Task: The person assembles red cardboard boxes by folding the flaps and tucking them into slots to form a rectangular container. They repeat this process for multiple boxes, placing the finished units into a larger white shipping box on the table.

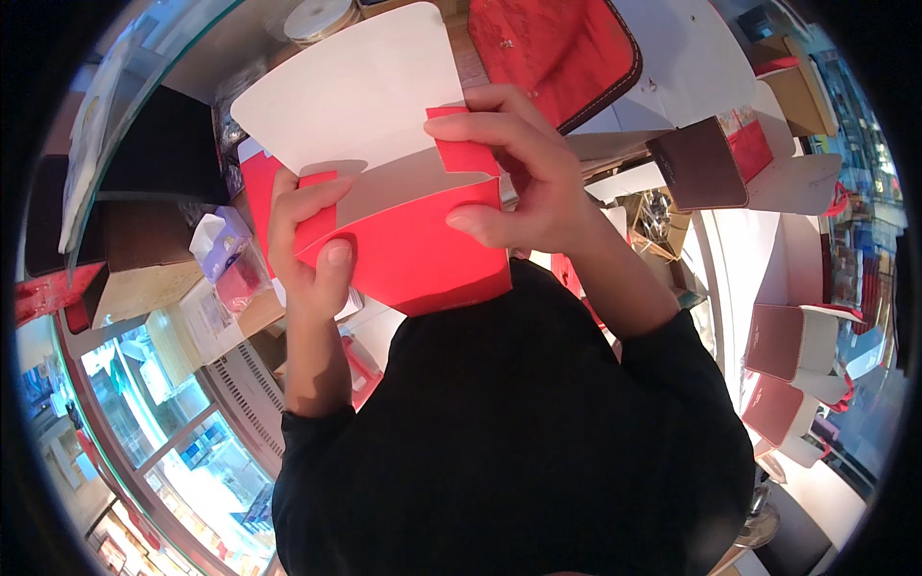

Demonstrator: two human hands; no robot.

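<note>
Both my hands hold up a red cardboard box (423, 254) with a pale inside, close in front of my black shirt. A large pale lid flap (355, 91) stands raised at its far side. My left hand (305, 240) grips the left end, thumb on the red front and fingers by a small red side tab (317, 206). At the right end my right hand (528, 178) is closed on the box. Its thumb presses the front panel, and its fingers lie over another red tab (465, 154). How deep the box is inside cannot be seen.
Beyond my right hand lies a red panel with a dark stitched edge (557, 48). Several brown-and-pale boxes stand on the right, one with a brown lid (698, 163). At left are a lilac-and-white packet (223, 245) and a glass edge (158, 72). A white roll (317, 19) sits at the back.
</note>
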